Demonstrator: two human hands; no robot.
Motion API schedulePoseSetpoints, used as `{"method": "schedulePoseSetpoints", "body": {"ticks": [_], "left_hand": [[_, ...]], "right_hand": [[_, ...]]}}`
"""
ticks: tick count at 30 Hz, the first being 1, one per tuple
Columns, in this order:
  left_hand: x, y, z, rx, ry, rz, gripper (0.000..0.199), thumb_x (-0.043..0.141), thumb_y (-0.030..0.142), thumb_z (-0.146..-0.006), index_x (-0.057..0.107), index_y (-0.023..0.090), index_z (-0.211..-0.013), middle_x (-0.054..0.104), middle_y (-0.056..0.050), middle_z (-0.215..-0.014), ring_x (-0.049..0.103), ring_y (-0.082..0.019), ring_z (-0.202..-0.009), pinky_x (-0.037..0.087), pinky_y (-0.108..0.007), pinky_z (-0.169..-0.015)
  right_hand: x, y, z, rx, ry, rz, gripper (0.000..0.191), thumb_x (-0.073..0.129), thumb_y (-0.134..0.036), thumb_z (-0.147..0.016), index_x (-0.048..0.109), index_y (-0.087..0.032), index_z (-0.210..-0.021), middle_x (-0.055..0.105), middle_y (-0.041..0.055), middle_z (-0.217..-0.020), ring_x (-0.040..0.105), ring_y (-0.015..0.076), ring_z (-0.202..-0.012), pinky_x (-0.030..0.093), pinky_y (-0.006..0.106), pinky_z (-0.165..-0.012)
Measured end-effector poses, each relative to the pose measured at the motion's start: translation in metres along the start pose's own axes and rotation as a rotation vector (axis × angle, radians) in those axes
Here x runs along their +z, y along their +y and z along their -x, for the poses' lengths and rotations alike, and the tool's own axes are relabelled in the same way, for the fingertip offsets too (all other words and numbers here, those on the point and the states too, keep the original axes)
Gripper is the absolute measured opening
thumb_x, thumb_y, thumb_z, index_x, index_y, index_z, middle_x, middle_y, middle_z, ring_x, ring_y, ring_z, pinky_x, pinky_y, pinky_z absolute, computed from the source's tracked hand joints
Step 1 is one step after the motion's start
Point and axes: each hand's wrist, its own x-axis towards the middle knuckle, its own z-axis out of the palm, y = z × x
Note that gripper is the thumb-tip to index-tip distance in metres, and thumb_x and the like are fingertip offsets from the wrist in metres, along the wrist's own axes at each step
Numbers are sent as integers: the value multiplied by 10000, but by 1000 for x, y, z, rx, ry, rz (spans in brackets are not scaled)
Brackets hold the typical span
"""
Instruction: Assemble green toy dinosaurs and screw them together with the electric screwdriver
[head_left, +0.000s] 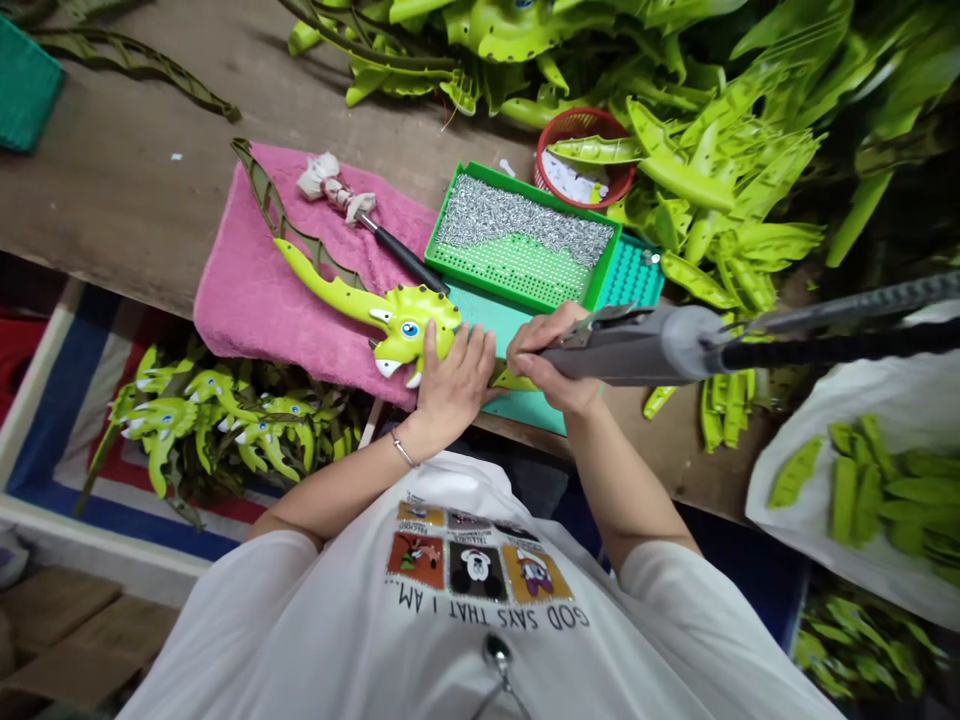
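my left hand (456,378) lies nearly flat, fingers extended, thumb against the dragon head (417,328) – laid over the toy's edge, not clenched. my right hand (556,362) is wrapped round the grey driver (637,345), just right of the left. the driver's tip is hidden by that hand.

the dragon toy: head under and beside my left thumb, yellow-green neck (322,290) running up and left across the pink towel (259,275). dark frame (262,190) past the neck, its end at the towel's far edge. black-handled tool (401,255) on the towel too, cloth wrapped round its far part.

beyond my hands – green tray (525,295) of small metal pieces, red basket (544,185) behind it. loose green parts (705,190) heaped to the right. more dragon heads (217,400) piled below the towel, at left.
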Motion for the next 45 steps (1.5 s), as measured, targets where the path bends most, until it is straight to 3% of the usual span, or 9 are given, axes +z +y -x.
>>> {"method": "schedulePoseSetpoints", "body": {"ticks": [2, 4, 10, 16, 26, 31, 34, 38, 45], "left_hand": [[0, 0, 0, 8, -2, -16, 615, 447, 469, -1031, 409, 87, -1512, 490, -188, -1529, 419, -341, -1457, 212, -727, -1205], [-1, 0, 0, 10, -5, -25, 639, 472, 485, -1019, 409, 84, -1513, 487, -190, -1531, 424, -349, -1450, 210, -730, -1203], [-6, 2, -1, -10, -15, -18, 670, 504, 493, -1004, 418, 67, -1513, 479, -207, -1531, 444, -365, -1431, 219, -711, -1208], [-7, 2, -1, -8, -12, -8, 676, 532, 493, -991, 427, 73, -1511, 485, -204, -1527, 465, -368, -1414, 217, -721, -1203], [-4, 2, -1, -7, 11, 0, 667, 525, 496, -994, 437, 76, -1504, 487, -205, -1526, 484, -363, -1396, 215, -710, -1207], [-2, 3, -1, -7, 55, 2, 662, 491, 524, -1001, 472, 61, -1473, 529, -210, -1488, 509, -364, -1368, 226, -707, -1206], [1, 3, -1, -3, 74, 2, 655, 492, 520, -1002, 468, 67, -1474, 536, -208, -1482, 504, -357, -1374, 197, -711, -1214], [5, 3, -1, -10, 72, 12, 664, 512, 532, -991, 462, 85, -1480, 529, -198, -1492, 493, -356, -1388, 207, -713, -1209], [1, 3, -2, -21, 51, 27, 645, 525, 509, -990, 465, 100, -1486, 525, -195, -1498, 498, -350, -1390, 205, -691, -1226]], "right_hand": [[-3, -6, -6, -76, -117, -13, 157, 764, -296, -769, 632, -272, -850, 610, -60, -611, 584, 132, -511, 498, 288, -487], [-7, -13, -17, -152, -104, -11, 173, 745, -308, -793, 640, -292, -931, 609, -69, -586, 561, 126, -466, 474, 270, -451], [-25, -3, -66, -393, 611, 58, 291, 752, -457, -762, 578, -254, -877, 483, -98, -524, 504, 105, -422, 452, 261, -472], [-37, 27, -83, -335, 693, 136, 234, 693, -372, -751, 578, -226, -894, 501, -107, -508, 502, 106, -419, 437, 258, -484], [-42, 37, -88, -265, 696, 222, 334, 704, -502, -745, 530, -231, -831, 455, -106, -485, 480, 107, -407, 424, 272, -484], [-31, 14, -84, -270, 721, 170, 281, 705, -433, -736, 514, -235, -793, 446, -101, -489, 493, 111, -414, 431, 276, -488], [-15, -14, -63, -354, 655, 61, 157, 659, -310, -758, 567, -244, -866, 474, -98, -509, 476, 109, -415, 427, 264, -462], [7, -40, -18, -368, 400, 1, 179, 688, -278, -800, 619, -265, -965, 508, -96, -529, 461, 110, -396, 423, 254, -413], [17, -22, 33, -198, 226, 21, 161, 647, -345, -887, 605, -247, -766, 561, -49, -584, 555, 137, -503, 494, 303, -500]]}}
